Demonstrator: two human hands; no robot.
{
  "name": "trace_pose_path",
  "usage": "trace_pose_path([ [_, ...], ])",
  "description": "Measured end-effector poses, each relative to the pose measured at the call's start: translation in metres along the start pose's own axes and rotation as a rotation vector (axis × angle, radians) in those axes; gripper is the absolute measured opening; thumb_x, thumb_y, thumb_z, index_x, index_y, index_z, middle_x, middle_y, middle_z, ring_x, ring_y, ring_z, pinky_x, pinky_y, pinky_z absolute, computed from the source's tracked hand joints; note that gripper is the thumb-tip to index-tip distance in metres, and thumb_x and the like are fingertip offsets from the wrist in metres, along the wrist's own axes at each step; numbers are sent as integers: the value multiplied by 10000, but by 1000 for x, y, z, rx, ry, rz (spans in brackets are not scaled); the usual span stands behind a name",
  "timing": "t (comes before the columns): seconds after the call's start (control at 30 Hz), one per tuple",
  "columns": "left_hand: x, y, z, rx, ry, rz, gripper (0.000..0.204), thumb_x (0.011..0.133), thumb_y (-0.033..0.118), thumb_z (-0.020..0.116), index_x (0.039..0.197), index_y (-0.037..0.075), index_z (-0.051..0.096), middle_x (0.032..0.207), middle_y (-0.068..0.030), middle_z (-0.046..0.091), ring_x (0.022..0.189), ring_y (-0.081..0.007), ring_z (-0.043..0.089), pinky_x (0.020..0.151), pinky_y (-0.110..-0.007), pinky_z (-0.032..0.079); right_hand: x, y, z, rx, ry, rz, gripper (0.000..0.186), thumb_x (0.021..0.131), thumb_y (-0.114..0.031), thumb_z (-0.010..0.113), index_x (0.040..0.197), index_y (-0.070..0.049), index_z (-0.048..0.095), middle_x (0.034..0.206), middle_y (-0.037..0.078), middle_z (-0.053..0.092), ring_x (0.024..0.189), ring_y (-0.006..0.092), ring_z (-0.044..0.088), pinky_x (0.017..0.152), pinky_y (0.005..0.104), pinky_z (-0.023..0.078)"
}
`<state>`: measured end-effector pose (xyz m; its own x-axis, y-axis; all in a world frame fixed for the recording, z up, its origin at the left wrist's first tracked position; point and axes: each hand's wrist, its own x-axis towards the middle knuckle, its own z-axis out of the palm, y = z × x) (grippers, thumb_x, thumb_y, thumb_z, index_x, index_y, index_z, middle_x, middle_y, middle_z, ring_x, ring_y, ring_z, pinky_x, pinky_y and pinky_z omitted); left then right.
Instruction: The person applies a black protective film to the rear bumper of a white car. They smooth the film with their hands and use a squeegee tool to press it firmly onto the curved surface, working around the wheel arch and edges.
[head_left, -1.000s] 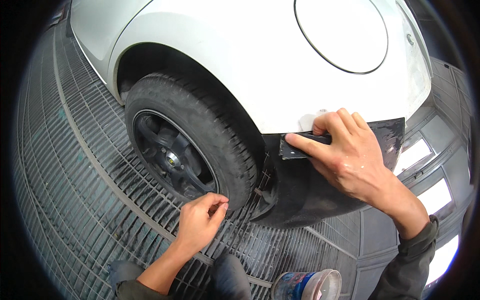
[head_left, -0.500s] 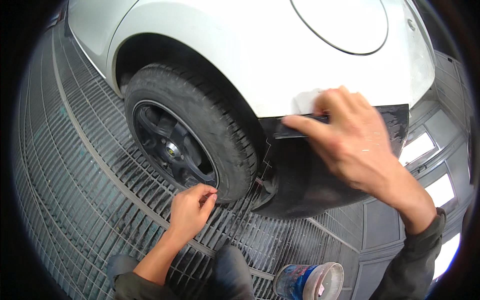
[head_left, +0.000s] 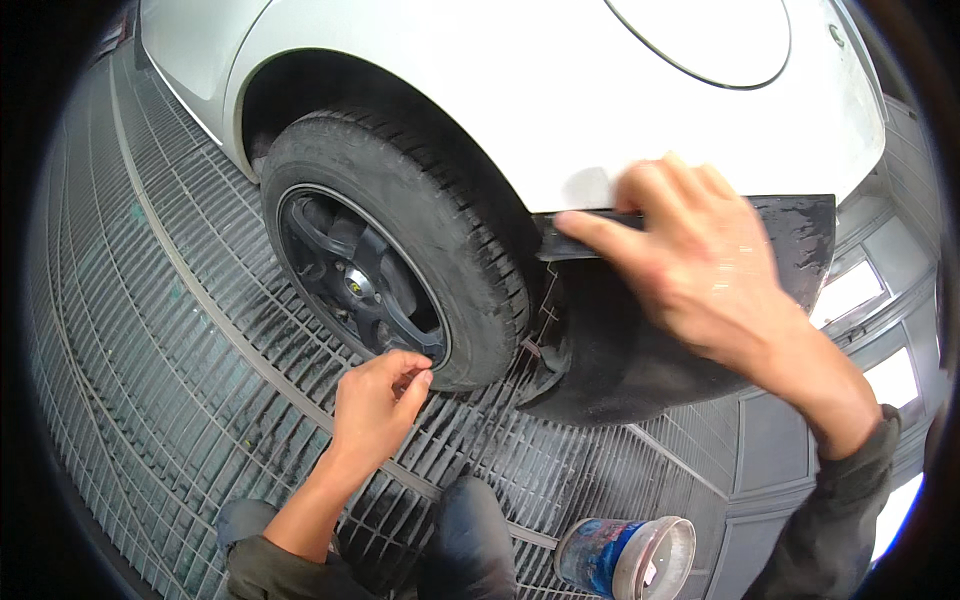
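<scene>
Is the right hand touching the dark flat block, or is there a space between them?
Touching: in the head view, the right hand lies over the dark flat block, its thumb stretched along the block's face with no gap showing.

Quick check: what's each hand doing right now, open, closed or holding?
Left hand: loosely closed, nothing visible in it.
Right hand: closed, holding a black block.

The tire (head_left: 465,290) blocks the bumper's (head_left: 640,350) left; below is free.
</scene>
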<state>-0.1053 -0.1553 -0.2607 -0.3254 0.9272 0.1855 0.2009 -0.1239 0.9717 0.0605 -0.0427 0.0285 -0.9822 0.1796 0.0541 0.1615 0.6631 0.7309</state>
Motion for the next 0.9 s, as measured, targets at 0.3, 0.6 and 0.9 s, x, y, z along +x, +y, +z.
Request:
trace_pose_path([
  [0.3,-8,3,-7,-25,-1,-8,166,981,68,755,1118,-26,750,874,-85,784,787,-95,718,721,-268,569,-9,12,-15,-21,-10,-16,360,911,-150,702,1259,-160,794,997,62,532,917,226,547,773,369,444],
  [0.6,-2,45,-9,-297,86,78,285,956,14,741,1241,5,734,1163,-125,775,942,-176,765,742,-292,605,0,-75,28,190,1,-70,373,837,-190,709,1180,-62,778,1024,57,582,950,217,562,763,353,418],
  [0.9,-15,57,-6,-75,-150,382,391,839,119,842,1216,39,777,978,-106,765,836,-219,696,662,-340,569,-40,-98,33,831,-192,275,321,944,-253,790,1132,-43,637,973,135,687,909,340,724,735,463,577],
])
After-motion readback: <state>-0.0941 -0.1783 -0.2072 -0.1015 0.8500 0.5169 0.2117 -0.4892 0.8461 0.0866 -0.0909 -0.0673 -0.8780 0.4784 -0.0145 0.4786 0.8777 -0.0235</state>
